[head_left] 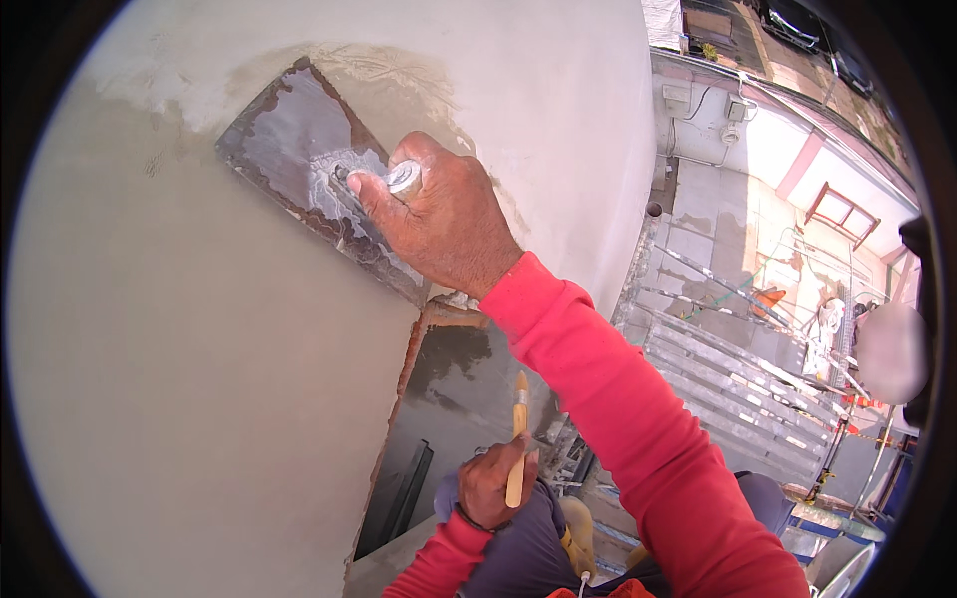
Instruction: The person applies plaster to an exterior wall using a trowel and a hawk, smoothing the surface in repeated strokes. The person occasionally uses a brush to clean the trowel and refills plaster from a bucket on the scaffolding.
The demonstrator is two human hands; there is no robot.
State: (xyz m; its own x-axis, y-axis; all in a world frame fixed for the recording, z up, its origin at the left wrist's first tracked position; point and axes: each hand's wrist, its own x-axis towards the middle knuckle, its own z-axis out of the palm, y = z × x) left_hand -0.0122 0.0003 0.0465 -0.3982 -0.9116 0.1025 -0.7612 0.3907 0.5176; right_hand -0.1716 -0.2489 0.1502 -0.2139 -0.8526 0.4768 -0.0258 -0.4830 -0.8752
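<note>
My right hand (449, 214), in a red sleeve, is closed round the pale round handle of a steel plastering trowel (299, 115). The trowel's broad rectangular blade lies against the smooth grey plastered wall (219, 399), tilted, with wet plaster smeared over its back. Its lower right corner is close to the broken edge of the wall's opening. Lower down, by my lap, my left hand (483, 490) grips a paintbrush (519, 424) with a yellow wooden handle, bristles pointing up. Neither the brush nor the left hand touches the wall.
Rough edges frame an opening (449, 349) in the wall, with a dark strip (409, 488) inside. To the right, metal scaffold planks (738, 374) and poles stand above a paved yard (713, 214) far below. A wooden frame (842, 214) leans by a pink-and-white wall.
</note>
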